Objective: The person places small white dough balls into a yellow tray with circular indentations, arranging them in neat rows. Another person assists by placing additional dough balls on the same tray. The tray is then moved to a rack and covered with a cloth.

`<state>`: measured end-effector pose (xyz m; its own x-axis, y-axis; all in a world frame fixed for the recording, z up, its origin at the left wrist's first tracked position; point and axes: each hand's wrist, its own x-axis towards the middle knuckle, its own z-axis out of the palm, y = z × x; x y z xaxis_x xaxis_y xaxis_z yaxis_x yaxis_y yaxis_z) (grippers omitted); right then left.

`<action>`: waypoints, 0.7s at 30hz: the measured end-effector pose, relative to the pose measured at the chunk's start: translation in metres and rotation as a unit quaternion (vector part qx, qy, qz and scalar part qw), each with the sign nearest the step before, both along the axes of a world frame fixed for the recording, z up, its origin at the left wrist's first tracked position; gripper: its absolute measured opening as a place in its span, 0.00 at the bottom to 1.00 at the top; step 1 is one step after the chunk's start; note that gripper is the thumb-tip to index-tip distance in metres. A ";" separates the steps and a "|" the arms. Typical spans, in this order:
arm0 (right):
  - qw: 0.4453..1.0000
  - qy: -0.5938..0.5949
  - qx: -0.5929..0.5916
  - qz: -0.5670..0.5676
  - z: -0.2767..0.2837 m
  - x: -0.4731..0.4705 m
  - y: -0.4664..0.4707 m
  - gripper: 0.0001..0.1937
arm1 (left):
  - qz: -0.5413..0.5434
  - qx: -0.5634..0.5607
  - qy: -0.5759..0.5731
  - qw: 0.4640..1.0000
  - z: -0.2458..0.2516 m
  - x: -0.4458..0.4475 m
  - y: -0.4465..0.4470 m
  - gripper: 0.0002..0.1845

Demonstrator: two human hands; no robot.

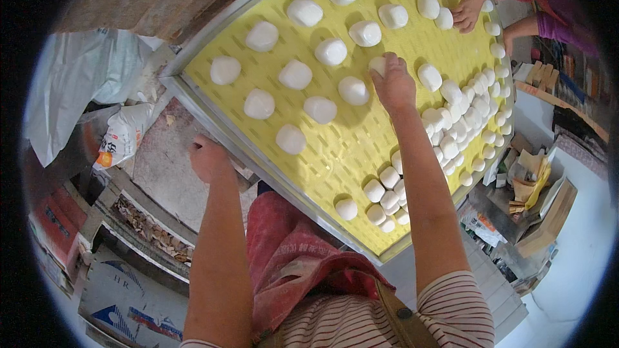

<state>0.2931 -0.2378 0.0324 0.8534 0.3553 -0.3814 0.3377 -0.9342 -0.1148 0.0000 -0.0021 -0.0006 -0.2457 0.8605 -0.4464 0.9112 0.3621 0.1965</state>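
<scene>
White dough pieces lie on a large metal-framed tray with a yellow mesh surface. Towards the left they stand apart in rough rows, such as one dough piece near the frame. Towards the right many touch in a dense cluster. My right hand reaches over the middle of the tray, its thumb and fingers around a dough piece. My left hand hangs outside the tray's near left edge with its fingers curled in; I cannot tell whether anything is inside it.
Another person's hand touches a dough piece at the tray's far right. A printed sack and a cardboard box stand at the left. Cardboard and paper are piled at the right.
</scene>
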 end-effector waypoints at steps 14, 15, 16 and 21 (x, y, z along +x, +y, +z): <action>0.998 -0.042 0.042 -0.027 0.013 0.036 -0.026 0.33 | -0.006 -0.023 -0.003 1.000 0.000 -0.003 0.001 0.28; 0.995 -0.099 0.022 -0.021 0.005 0.046 -0.048 0.30 | -0.006 -0.022 -0.003 1.000 -0.002 -0.003 0.000 0.28; 0.987 -0.157 0.003 -0.016 -0.009 0.056 -0.075 0.28 | -0.007 -0.021 -0.004 1.000 -0.005 -0.002 -0.001 0.28; 0.986 -0.137 -0.099 -0.004 -0.005 0.052 -0.098 0.28 | -0.003 -0.016 0.016 1.000 -0.003 -0.001 0.001 0.29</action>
